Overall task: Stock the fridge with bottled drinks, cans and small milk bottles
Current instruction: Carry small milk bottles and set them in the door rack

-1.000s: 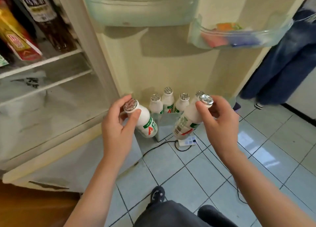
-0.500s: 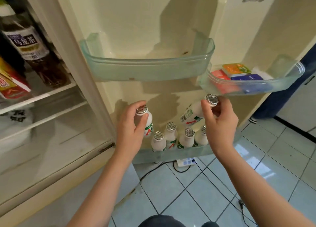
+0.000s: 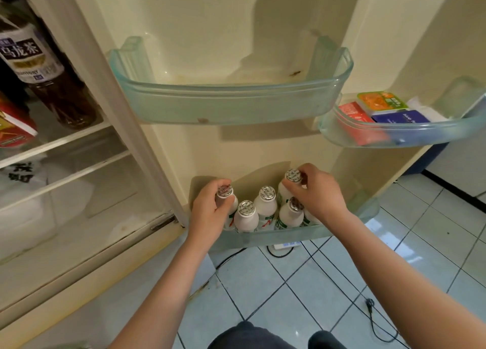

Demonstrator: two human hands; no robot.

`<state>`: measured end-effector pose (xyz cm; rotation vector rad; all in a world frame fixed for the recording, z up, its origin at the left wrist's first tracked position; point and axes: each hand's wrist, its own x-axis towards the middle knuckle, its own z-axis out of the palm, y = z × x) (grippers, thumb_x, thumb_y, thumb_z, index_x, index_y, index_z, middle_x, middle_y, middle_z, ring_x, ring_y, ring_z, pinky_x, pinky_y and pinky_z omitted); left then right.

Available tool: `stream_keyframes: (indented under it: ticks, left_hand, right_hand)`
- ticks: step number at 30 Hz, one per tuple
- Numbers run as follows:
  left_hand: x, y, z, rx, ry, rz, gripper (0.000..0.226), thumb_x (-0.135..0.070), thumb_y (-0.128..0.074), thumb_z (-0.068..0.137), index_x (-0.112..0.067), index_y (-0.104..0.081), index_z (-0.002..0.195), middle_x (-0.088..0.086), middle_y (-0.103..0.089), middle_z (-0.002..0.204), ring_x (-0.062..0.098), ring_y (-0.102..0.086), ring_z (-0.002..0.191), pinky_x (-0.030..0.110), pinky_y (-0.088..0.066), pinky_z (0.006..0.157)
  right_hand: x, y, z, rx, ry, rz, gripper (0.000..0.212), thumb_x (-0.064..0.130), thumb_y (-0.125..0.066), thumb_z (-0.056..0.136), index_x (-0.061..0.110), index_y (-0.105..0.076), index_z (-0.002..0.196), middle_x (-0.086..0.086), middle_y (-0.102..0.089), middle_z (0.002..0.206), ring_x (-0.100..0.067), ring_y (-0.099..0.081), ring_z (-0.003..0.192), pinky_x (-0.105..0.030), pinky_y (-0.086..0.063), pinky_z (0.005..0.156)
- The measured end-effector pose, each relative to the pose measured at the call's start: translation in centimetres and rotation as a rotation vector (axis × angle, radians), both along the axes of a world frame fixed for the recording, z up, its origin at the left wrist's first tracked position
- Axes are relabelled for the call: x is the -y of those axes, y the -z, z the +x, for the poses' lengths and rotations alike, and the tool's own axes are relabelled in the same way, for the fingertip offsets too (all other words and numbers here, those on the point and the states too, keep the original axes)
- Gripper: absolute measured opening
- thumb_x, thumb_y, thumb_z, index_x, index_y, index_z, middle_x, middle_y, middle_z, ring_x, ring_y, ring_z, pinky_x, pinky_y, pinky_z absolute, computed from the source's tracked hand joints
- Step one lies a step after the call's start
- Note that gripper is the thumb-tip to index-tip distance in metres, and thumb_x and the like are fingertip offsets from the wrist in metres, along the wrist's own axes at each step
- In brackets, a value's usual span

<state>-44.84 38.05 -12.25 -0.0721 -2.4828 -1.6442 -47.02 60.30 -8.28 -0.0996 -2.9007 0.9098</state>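
You are in a home kitchen: an open fridge [image 3: 210, 20] with food packs [image 3: 378, 104] in its door shelf [image 3: 394, 139], a tiled floor [image 3: 289, 296] with a power cord [image 3: 373, 322] on it.

Single cam, head-worn, wide-angle, straight lines bow toward the edges. Faces fwd & down, looking from above at the inner side of the open fridge door [image 3: 210, 20]. Close range: lowest door bin [image 3: 276, 234] sits near mid-frame, middle door bin [image 3: 231, 107] above it. Fridge shelves [image 3: 65, 141] fill the left side, tiled floor [image 3: 302, 296] lower right, person's knees [image 3: 249, 335] at btm edge.
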Motion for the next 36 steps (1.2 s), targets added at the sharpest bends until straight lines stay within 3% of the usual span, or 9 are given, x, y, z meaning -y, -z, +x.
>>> stream_keyframes:
  ticks: [5, 12, 15, 19, 23, 26, 30, 34, 36]
  left_hand:
    - [0.0, 0.1, -0.1, 0.033, -0.005, -0.016, 0.034, -0.002, -0.06, 0.087, -0.023, -0.057, 0.113, -0.017, -0.057, 0.108, -0.013, -0.051, 0.1, -0.002, -0.034, 0.082]
    - [-0.4, -0.6, 0.3, 0.104, -0.003, -0.044, 0.035, -0.012, -0.063, 0.086, -0.028, -0.053, 0.115, -0.015, -0.054, 0.113, 0.0, -0.051, 0.104, -0.002, -0.034, 0.081]
    - [-0.8, -1.5, 0.9, -0.036, -0.025, -0.13, 0.032, -0.012, -0.064, 0.086, -0.023, -0.056, 0.115, -0.016, -0.051, 0.115, 0.0, -0.047, 0.111, 0.008, -0.034, 0.093]
    - [-2.1, -2.7, 2.0, -0.329, -0.073, -0.203, 0.022, -0.006, -0.063, 0.084, -0.007, -0.062, 0.106, 0.001, -0.057, 0.116, 0.017, -0.051, 0.113, 0.02, -0.035, 0.1]
    - [-4.5, -2.6, 3.5, -0.544, 0.029, -0.203, 0.018, -0.012, -0.055, 0.086, -0.001, -0.063, 0.097, -0.002, -0.056, 0.108, 0.021, -0.054, 0.106, 0.031, -0.039, 0.097]
    - [-7.1, -1.4, 4.7, -0.612, 0.209, -0.2, 0.019, -0.01, -0.053, 0.085, 0.002, -0.065, 0.093, 0.0, -0.059, 0.103, 0.017, -0.054, 0.103, 0.028, -0.037, 0.098]
    - [-11.8, 1.6, 6.4, -0.452, 0.469, -0.177, 0.019, -0.014, -0.049, 0.089, -0.006, -0.066, 0.092, -0.006, -0.06, 0.098, 0.007, -0.053, 0.097, 0.016, -0.036, 0.092]
    - [-17.0, 6.1, 8.5, 0.103, 0.716, -0.236, 0.018, -0.027, -0.049, 0.093, -0.017, -0.063, 0.098, -0.012, -0.057, 0.095, 0.009, -0.056, 0.093, 0.012, -0.041, 0.077]
    - [-19.4, 8.9, 9.8, 0.333, 0.882, -0.41, 0.016, -0.025, -0.053, 0.094, -0.017, -0.062, 0.105, -0.009, -0.058, 0.099, 0.011, -0.058, 0.095, 0.013, -0.04, 0.072]
  right_hand:
    - [-0.3, 0.1, -0.7, 0.129, -0.027, 0.088, 0.039, 0.043, -0.063, 0.085, 0.013, -0.057, 0.109, -0.006, -0.066, 0.094, -0.025, -0.061, 0.085, -0.031, -0.048, 0.067]
    - [-0.6, 0.2, -0.7, 0.128, -0.024, 0.109, 0.045, 0.043, -0.059, 0.087, 0.012, -0.057, 0.12, -0.006, -0.065, 0.1, -0.024, -0.059, 0.09, -0.026, -0.04, 0.066]
    - [-0.8, 0.0, 0.1, 0.019, -0.013, 0.089, 0.048, 0.042, -0.057, 0.088, 0.013, -0.055, 0.126, -0.006, -0.064, 0.113, -0.023, -0.059, 0.103, -0.026, -0.041, 0.074]
    - [-1.7, -0.4, 2.3, -0.146, 0.045, 0.018, 0.036, 0.032, -0.06, 0.088, 0.013, -0.06, 0.119, -0.003, -0.062, 0.121, -0.019, -0.06, 0.103, -0.026, -0.043, 0.08]
    - [-3.7, -0.1, 6.1, -0.263, 0.19, -0.091, 0.022, 0.02, -0.061, 0.086, 0.012, -0.064, 0.106, 0.002, -0.062, 0.114, -0.007, -0.052, 0.104, -0.007, -0.03, 0.08]
    - [-5.7, 1.1, 10.2, -0.281, 0.322, -0.116, 0.017, 0.016, -0.06, 0.087, 0.014, -0.064, 0.103, 0.007, -0.06, 0.107, 0.006, -0.044, 0.096, 0.003, -0.029, 0.082]
    - [-9.1, 4.5, 16.9, -0.143, 0.511, -0.101, 0.017, 0.017, -0.06, 0.088, 0.017, -0.063, 0.105, 0.013, -0.056, 0.102, 0.007, -0.043, 0.089, 0.001, -0.033, 0.077]
    - [-12.0, 8.8, 25.4, 0.087, 0.719, -0.126, 0.018, 0.016, -0.06, 0.087, 0.015, -0.065, 0.104, 0.01, -0.061, 0.094, -0.008, -0.056, 0.088, -0.025, -0.045, 0.08]
    - [-12.7, 11.0, 30.0, 0.208, 0.854, -0.204, 0.018, 0.015, -0.059, 0.088, 0.014, -0.066, 0.104, 0.008, -0.062, 0.092, -0.009, -0.058, 0.082, -0.027, -0.045, 0.078]
